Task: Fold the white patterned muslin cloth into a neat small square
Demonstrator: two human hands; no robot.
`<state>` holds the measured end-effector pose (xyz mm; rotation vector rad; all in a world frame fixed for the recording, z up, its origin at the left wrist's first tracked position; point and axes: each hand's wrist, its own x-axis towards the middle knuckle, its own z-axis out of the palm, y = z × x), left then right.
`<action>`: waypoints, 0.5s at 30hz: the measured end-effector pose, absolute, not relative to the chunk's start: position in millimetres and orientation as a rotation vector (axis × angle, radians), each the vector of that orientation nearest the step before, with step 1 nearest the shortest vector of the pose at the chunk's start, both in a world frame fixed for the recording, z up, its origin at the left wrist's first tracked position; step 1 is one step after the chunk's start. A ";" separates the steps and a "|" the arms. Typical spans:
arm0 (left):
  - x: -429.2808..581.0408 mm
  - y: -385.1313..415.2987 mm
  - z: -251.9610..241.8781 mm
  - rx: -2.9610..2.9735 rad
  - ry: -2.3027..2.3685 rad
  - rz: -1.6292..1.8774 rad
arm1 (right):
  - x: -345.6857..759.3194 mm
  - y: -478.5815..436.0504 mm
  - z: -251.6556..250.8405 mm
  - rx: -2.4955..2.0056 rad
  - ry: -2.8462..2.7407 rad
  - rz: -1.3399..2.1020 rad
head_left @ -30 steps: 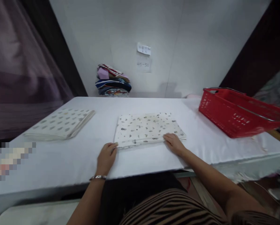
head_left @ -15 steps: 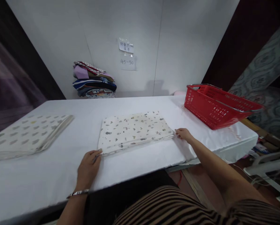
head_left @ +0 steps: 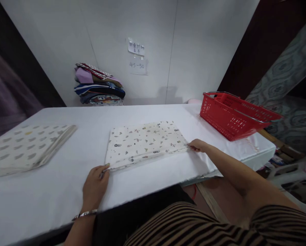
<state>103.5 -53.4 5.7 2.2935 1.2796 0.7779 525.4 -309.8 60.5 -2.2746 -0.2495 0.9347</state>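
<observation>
A folded white cloth with a small grey and tan print lies flat on the white-covered table in front of me. My left hand, a bracelet on its wrist, pinches the cloth's near left corner between thumb and fingers. At the opposite end, my right hand is closed on the near right corner. Several layers show along the near edge between my hands. What kind of cloth item it is, I cannot tell.
Another folded white cloth with grey shapes lies at the left. A pile of folded fabrics stands against the back wall, near paper signs. The red basket sits at the right, and a white stool stands beyond the table's end.
My right hand has moved slightly left and closed on the cloth's near right corner. My left hand keeps its pinch on the left corner. The view has shifted a little.
</observation>
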 end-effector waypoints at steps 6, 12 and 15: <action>103.7 -54.2 7.4 2.268 1.276 0.760 | 524.1 -310.4 60.0 -2.384 -0.276 0.975; 104.6 -56.8 11.1 2.260 1.315 0.692 | 530.6 -304.5 75.6 -2.367 -0.308 0.977; 104.6 -57.3 11.9 2.255 1.309 0.695 | 526.5 -303.9 75.5 -2.373 -0.281 1.046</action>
